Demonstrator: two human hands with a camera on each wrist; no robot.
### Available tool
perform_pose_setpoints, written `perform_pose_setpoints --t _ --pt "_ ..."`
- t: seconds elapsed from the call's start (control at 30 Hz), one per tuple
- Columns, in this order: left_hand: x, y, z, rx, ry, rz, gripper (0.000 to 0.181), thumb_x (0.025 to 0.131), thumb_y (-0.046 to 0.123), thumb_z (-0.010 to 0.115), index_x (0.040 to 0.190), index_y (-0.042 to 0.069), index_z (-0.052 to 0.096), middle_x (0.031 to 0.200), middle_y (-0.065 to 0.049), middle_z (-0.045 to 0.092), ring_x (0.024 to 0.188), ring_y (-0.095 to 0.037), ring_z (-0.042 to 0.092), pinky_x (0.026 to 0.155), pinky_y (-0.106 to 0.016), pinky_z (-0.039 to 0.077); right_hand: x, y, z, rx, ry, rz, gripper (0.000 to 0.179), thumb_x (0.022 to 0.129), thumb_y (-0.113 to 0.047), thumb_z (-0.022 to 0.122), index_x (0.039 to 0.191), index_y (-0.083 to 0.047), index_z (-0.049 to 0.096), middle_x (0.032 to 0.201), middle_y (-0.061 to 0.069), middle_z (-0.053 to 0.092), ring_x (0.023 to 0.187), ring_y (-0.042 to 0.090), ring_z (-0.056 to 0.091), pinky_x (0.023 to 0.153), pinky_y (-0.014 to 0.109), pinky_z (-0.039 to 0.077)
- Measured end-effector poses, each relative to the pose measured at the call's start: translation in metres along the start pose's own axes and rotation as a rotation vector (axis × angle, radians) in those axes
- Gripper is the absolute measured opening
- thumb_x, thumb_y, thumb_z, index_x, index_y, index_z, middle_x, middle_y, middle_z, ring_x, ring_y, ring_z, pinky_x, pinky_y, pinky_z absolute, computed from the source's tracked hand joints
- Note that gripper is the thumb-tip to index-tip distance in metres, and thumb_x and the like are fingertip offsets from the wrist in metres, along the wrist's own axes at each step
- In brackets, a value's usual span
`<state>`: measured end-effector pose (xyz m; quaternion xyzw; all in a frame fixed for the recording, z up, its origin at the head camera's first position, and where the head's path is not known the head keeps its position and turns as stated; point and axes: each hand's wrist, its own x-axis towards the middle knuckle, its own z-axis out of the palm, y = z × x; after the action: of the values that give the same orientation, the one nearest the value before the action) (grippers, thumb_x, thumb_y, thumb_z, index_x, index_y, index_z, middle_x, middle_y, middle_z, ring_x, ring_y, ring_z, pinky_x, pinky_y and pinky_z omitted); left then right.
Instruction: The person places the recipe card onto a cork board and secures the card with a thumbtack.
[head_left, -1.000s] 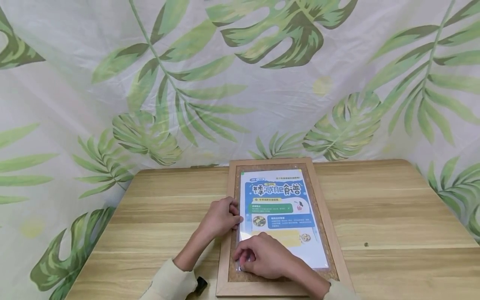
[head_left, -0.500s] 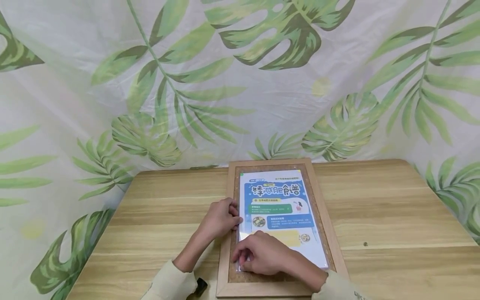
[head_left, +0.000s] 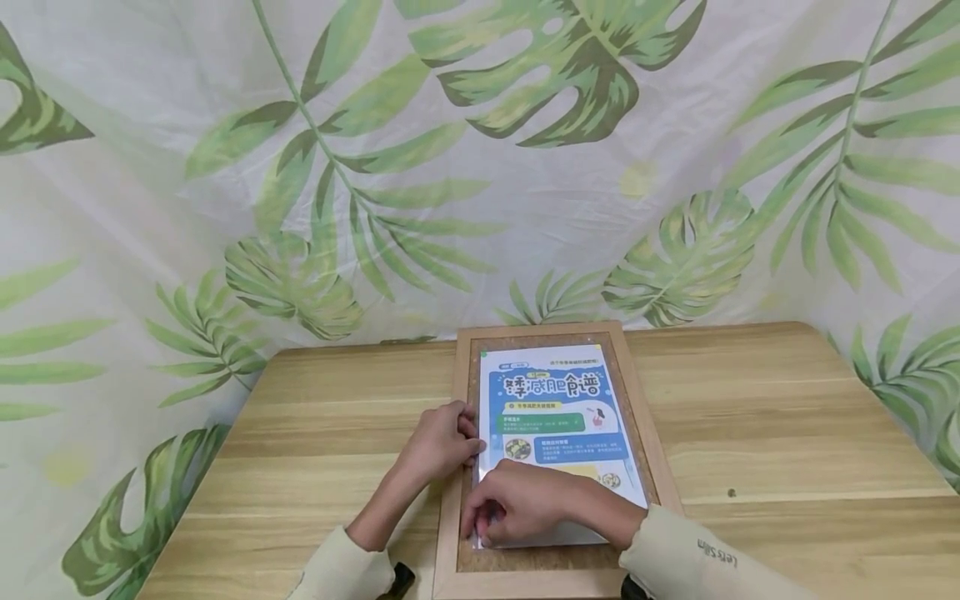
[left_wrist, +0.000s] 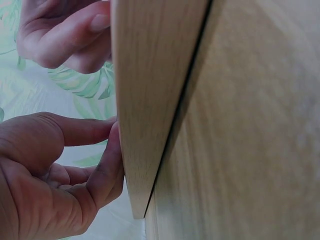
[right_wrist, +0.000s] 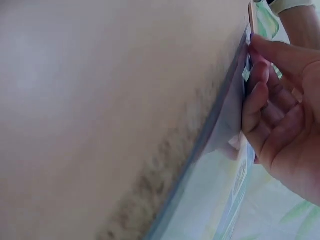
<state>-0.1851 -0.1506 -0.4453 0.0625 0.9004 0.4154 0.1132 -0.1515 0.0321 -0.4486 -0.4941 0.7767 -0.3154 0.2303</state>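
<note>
A printed poster [head_left: 555, 400] in a glossy clear sleeve lies on a wood-framed cork board [head_left: 547, 560]. My left hand [head_left: 442, 437] rests at the poster's left edge. In the left wrist view, its thumb and index fingertips meet at the board frame [left_wrist: 150, 100], with the contact hidden behind the frame's rim. My right hand [head_left: 517, 504] is at the poster's lower left corner, its fingers curled. The right wrist view shows thumb and index finger pinching at that corner; whether a small pin is between them cannot be made out. Small green and yellow spots mark the poster's upper corners.
The board lies on a wood-grain table [head_left: 787, 417], reaching its back edge. Behind hangs a leaf-print cloth [head_left: 390, 167]. A small dark spot [head_left: 731, 493] is on the table to the right. Black wrist gear [head_left: 397, 581] shows by the left sleeve.
My right forearm swings slightly up and outward, covering more of the poster's lower part. The right fingertips stay at the lower left corner; the left hand barely moves.
</note>
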Motion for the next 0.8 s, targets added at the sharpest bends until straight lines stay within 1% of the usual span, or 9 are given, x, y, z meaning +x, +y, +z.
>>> perform_pose_setpoints --t 0.13,0.27,0.37,0.6,0.8 --pt "-0.0009 -0.0007 0.0004 -0.004 -0.001 -0.001 0.038 0.091 -0.004 0.079 0.126 -0.008 0.064 0.092 -0.013 0.072 0.066 -0.014 0.068 0.057 -0.027 0.062 0.003 0.0036 -0.003 0.011 -0.039 -0.013 0.019 0.094 -0.004 0.075 0.109 -0.014 0.082 0.085 -0.013 0.072 0.072 -0.014 0.055 0.065 0.008 0.051" --pt "-0.0008 -0.0006 0.0004 -0.003 0.0 0.0 0.038 0.091 -0.004 0.079 0.126 -0.008 0.064 0.092 -0.013 0.072 0.067 -0.014 0.068 0.057 -0.027 0.062 0.0045 0.0043 -0.0047 0.006 -0.049 -0.012 0.017 0.095 -0.006 0.077 0.108 -0.014 0.082 0.085 -0.014 0.071 0.072 -0.014 0.056 0.066 0.008 0.052" --pt "-0.0005 -0.0002 0.0002 0.0 0.001 0.002 0.038 0.091 -0.004 0.079 0.125 -0.007 0.064 0.092 -0.013 0.072 0.067 -0.014 0.068 0.057 -0.026 0.062 0.0051 0.0031 -0.0049 0.012 -0.045 0.003 0.016 0.094 -0.006 0.078 0.107 -0.014 0.082 0.083 -0.014 0.071 0.072 -0.014 0.056 0.066 0.008 0.051" --pt "0.0 0.0004 0.0002 0.015 0.015 0.013 0.036 0.09 -0.005 0.079 0.123 -0.008 0.065 0.09 -0.012 0.073 0.065 -0.013 0.068 0.056 -0.025 0.061 0.0068 0.0003 -0.0028 0.013 -0.01 0.041 0.017 0.09 -0.004 0.08 0.103 -0.015 0.083 0.078 -0.015 0.072 0.067 -0.014 0.056 0.062 0.008 0.05" --pt "-0.0003 -0.0002 0.0013 0.012 0.014 0.012 0.037 0.09 -0.005 0.079 0.124 -0.009 0.064 0.09 -0.013 0.073 0.064 -0.013 0.068 0.056 -0.026 0.061 0.0063 0.0001 -0.002 0.055 -0.003 0.091 0.017 0.088 -0.005 0.082 0.1 -0.017 0.083 0.076 -0.019 0.07 0.063 -0.01 0.056 0.058 0.011 0.048"
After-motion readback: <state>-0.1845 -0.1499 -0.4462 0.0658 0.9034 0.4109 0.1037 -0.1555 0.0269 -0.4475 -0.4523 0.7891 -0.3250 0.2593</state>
